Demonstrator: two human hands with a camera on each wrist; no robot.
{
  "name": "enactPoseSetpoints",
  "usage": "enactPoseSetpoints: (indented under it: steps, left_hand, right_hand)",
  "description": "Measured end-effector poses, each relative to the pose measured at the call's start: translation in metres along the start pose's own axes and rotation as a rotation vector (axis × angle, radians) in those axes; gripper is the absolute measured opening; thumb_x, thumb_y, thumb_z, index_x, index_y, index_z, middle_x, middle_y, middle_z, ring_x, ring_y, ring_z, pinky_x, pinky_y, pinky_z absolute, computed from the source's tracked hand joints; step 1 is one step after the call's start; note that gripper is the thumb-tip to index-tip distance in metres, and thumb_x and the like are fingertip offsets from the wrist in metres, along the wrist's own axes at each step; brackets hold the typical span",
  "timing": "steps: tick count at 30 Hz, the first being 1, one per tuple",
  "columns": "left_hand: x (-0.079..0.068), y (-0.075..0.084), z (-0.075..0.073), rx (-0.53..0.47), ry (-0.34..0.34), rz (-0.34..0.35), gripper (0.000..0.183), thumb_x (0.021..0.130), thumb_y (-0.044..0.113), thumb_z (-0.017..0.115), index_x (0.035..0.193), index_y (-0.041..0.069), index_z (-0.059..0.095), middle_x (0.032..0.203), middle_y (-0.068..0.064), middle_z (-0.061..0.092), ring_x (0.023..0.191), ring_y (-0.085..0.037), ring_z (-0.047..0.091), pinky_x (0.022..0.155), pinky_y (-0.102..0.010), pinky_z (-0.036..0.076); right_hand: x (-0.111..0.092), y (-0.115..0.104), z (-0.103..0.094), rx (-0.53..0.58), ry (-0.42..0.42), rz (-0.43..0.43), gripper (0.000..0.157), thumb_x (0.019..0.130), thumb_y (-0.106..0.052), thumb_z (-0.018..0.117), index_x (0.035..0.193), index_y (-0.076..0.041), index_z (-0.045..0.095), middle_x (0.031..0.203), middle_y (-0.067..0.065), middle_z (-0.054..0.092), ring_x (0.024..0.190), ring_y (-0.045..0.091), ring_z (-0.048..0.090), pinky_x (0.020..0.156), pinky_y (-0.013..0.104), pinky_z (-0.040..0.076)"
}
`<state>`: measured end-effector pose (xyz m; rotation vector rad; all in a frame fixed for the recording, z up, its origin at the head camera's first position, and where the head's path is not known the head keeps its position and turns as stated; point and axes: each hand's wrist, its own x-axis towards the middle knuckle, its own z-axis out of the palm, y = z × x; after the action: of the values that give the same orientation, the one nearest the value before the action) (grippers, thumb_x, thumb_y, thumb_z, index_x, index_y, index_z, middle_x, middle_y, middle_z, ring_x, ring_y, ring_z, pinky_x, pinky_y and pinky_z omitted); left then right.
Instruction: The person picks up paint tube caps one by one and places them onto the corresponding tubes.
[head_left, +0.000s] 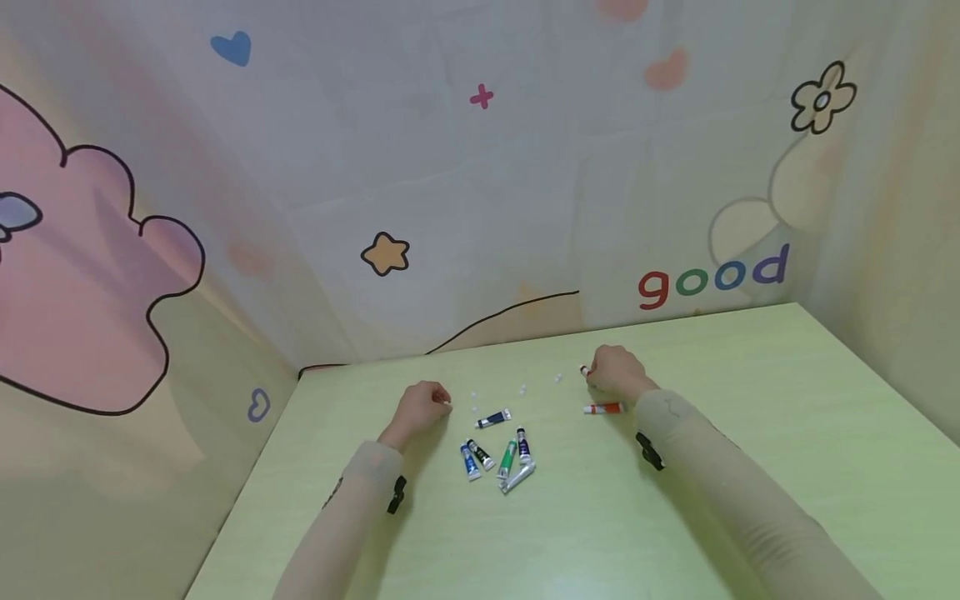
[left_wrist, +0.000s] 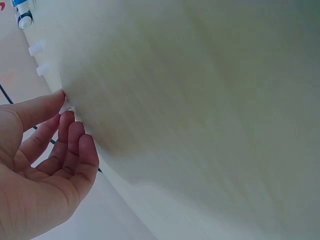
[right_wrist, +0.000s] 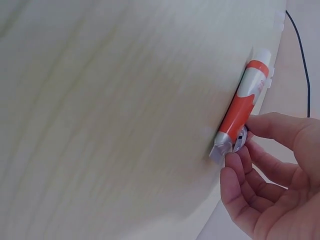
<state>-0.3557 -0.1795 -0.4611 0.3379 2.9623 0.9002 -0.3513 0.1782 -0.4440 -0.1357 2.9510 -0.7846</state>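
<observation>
My left hand (head_left: 422, 407) is low over the left part of the table, thumb and fingertips pinching a small white cap (left_wrist: 65, 106) in the left wrist view. At the back right, my right hand (head_left: 618, 372) pinches the end of a paint tube (head_left: 585, 371) with a red band. Most of that tube is hidden; its crimped end (right_wrist: 241, 140) shows between thumb and fingers in the right wrist view. Just in front of this hand lies an orange-and-white paint tube (head_left: 604, 408). Loose white caps (head_left: 522, 389) lie between the hands.
A dark blue paint tube (head_left: 492, 419) lies at mid-table. Nearer are a blue tube (head_left: 470, 462), a black tube (head_left: 481, 454), a green tube (head_left: 507, 459), a purple tube (head_left: 522, 446) and a silver tube (head_left: 517, 478). A printed curtain (head_left: 480, 208) hangs behind the table (head_left: 570, 533).
</observation>
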Motion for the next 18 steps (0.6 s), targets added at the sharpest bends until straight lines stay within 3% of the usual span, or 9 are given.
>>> enactPoseSetpoints:
  steps: [7, 13, 18]
  left_hand:
    - [-0.001, -0.002, 0.002, 0.0, 0.015, 0.009, 0.007, 0.091, 0.004, 0.071, 0.097, 0.0, 0.071, 0.09, -0.007, 0.067, 0.083, -0.021, 0.06, 0.08, -0.039, 0.051]
    - [-0.004, 0.0, -0.001, -0.002, 0.022, -0.012, 0.005, 0.092, 0.005, 0.07, 0.095, 0.001, 0.07, 0.088, -0.007, 0.066, 0.08, -0.02, 0.059, 0.074, -0.036, 0.05]
    - [-0.005, 0.004, -0.013, -0.019, 0.036, -0.011, 0.008, 0.093, 0.006, 0.07, 0.098, 0.0, 0.07, 0.091, -0.01, 0.067, 0.081, -0.022, 0.061, 0.072, -0.036, 0.052]
  right_hand:
    - [0.0, -0.001, 0.002, -0.033, 0.007, -0.015, 0.011, 0.09, -0.012, 0.065, 0.086, -0.002, 0.067, 0.08, 0.005, 0.062, 0.071, 0.021, 0.053, 0.062, 0.031, 0.042]
    - [-0.001, -0.002, 0.001, 0.001, 0.005, -0.002, 0.025, 0.091, -0.015, 0.065, 0.067, -0.009, 0.063, 0.064, -0.002, 0.048, 0.062, 0.017, 0.045, 0.056, 0.03, 0.034]
    - [0.0, -0.003, -0.003, 0.065, 0.038, -0.005, 0.019, 0.094, -0.019, 0.065, 0.088, -0.002, 0.071, 0.083, 0.006, 0.065, 0.075, 0.022, 0.056, 0.068, 0.034, 0.045]
